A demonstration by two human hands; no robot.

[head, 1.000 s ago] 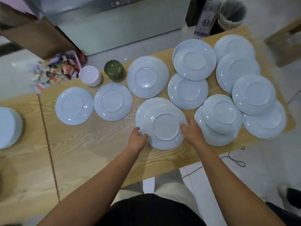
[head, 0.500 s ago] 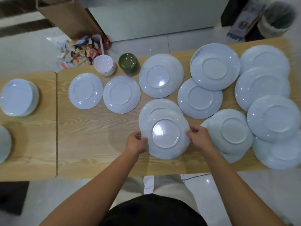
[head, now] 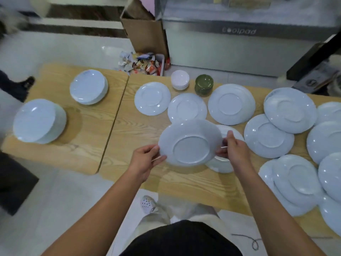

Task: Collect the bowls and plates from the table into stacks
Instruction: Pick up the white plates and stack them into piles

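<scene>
Gripping an upturned white plate (head: 190,143) by opposite edges, the left hand (head: 146,160) and right hand (head: 235,151) hold it lifted above the near part of the wooden table (head: 147,183), each hand's fingers and thumb pinching the rim. Under its right side another plate (head: 222,166) lies on the wood, partly hidden. Beyond lie more upturned plates, single toward the left, overlapping toward the right. At the far edge stand a stack of small white bowls (head: 180,79) and what seems, through the blur, to be a green bowl (head: 203,85). On the adjoining table (head: 73,145) to the left sit a far plate stack (head: 88,86) and a near plate stack (head: 36,121).
</scene>
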